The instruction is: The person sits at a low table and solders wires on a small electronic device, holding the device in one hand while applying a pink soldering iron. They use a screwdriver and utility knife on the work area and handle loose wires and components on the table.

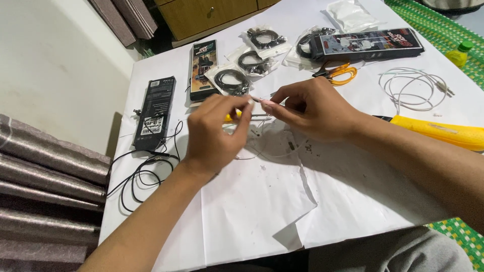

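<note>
My left hand (217,133) and my right hand (310,108) meet over white paper (262,201) spread on the table. Between their fingertips they pinch a thin white wire (259,99), each hand gripping one end of the short visible stretch. More of the thin wire loops down onto the paper under my hands. A yellow-handled tool (231,117) lies just behind my left hand, mostly hidden by it. Small dark specks dot the paper below my right hand.
Black cable (143,174) lies coiled at the left, next to two dark product boxes (155,112). Bagged black cables (233,80), a long dark box (370,44), orange scissors (339,73), a white cable coil (416,88) and a yellow tool (443,132) lie beyond and to the right.
</note>
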